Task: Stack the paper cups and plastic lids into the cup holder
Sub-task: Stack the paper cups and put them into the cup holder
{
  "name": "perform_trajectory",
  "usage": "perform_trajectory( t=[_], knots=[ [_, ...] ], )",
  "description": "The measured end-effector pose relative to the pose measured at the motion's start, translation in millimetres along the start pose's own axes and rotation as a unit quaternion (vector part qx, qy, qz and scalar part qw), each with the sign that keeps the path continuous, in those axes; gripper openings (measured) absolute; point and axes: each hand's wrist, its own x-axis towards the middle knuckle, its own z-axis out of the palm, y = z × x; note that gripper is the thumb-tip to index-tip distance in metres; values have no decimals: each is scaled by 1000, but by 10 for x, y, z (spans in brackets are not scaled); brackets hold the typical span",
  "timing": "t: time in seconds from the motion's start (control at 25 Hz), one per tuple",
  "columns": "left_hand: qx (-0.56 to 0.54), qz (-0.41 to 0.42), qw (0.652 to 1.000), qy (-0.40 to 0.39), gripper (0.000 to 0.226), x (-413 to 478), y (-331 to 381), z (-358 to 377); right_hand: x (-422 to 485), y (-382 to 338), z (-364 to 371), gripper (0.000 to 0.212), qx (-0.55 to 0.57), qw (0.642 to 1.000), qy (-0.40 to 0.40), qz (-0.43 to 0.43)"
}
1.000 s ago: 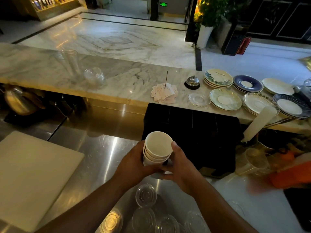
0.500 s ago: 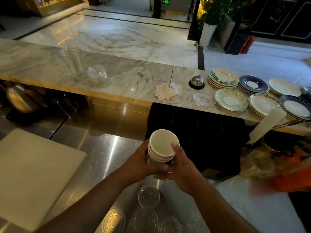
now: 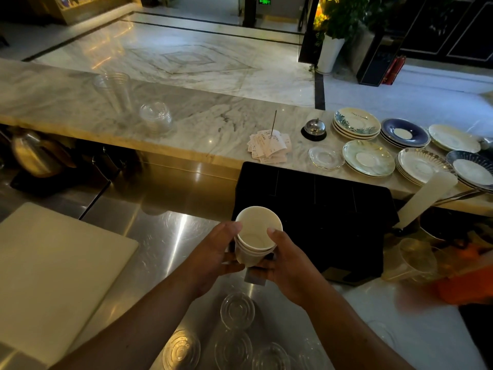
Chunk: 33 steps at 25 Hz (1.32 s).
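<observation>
- A pale cutting board (image 3: 53, 276) is lying flat at about 8 o'clock on the brushed steel counter (image 3: 160, 236), matte against the scratched, glinting metal.
- Clear plastic lids (image 3: 237, 311) are lying flat in a loose cluster at 6 o'clock, round and ribbed, below both forearms.
- The left hand (image 3: 213, 252) is curling around the left side of the stack of paper cups (image 3: 257, 233), thumb near the top rim, fingers closing under the lower part.
- The stack of paper cups is sitting just right of centre; several white, smooth, tapered cups are nested, mouths opening upward and leaning slightly toward 12 o'clock, the long axis near vertical. Whether its base is touching the counter cannot be told.
- The right hand (image 3: 288, 265) is gripping the stack's right side, thumb tip pressing on the top rim, fingers wrapping beneath.
- The black cup holder (image 3: 333, 217) is standing just behind the stack at 1 o'clock, a dark, boxy block with faint divider lines on top.
- Patterned saucers (image 3: 368, 156) are lying in low piles at 2 o'clock on the veined marble ledge (image 3: 186, 121).
</observation>
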Motion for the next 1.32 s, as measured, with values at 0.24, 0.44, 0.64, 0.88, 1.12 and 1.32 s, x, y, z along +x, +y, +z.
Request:
perform_trajectory(
  t=[0.24, 0.44, 0.64, 0.88, 1.12, 1.32],
  knots=[
    [22, -19, 999, 20, 73, 108, 295, 24, 74, -324, 63, 7, -140, 987, 68, -33],
    [50, 20, 998, 15, 53, 289, 844, 195, 190, -880, 132, 29, -184, 966, 111, -144],
    [90, 114, 987, 73, 67, 598, 1332, 288, 446, -1397, 155, 33, -147, 963, 141, -174],
    [122, 115, 980, 104, 69, 1003, 1551, 289, 818, -1610, 100, 47, -141, 966, 159, -145],
    [134, 59, 982, 117, 59, 1304, 1374, 195, 1132, -1468, -27, 46, -143, 974, 151, -89],
    [94, 28, 987, 126, 45, 1455, 1196, 172, 1271, -1392, -106, 33, -200, 962, 175, -58]
  ],
)
